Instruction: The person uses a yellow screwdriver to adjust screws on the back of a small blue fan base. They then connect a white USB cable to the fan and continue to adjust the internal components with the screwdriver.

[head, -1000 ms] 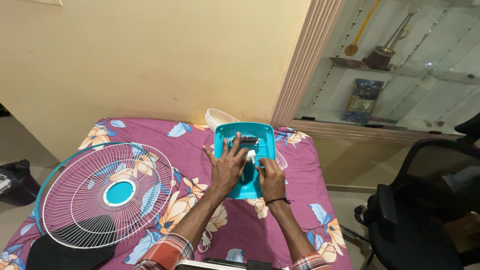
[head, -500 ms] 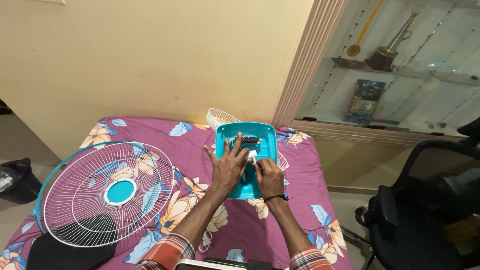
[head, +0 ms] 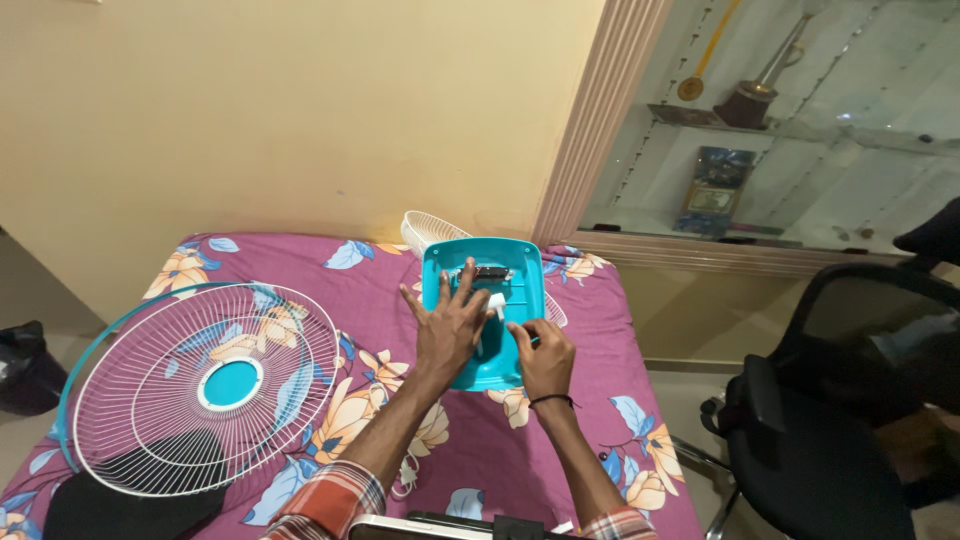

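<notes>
fingers of the left hand lie spread flat, gripping nothing, pressing the turquoise plastic fan base down at the far edge of the purple flowered bed. the right hand is curled; whether it pinches a small tool i cannot tell. steady pressure should keep the shell from sliding. a round white wire fan guard lies near the bed's left edge; a black office chair stands right, below a glass cabinet.
</notes>
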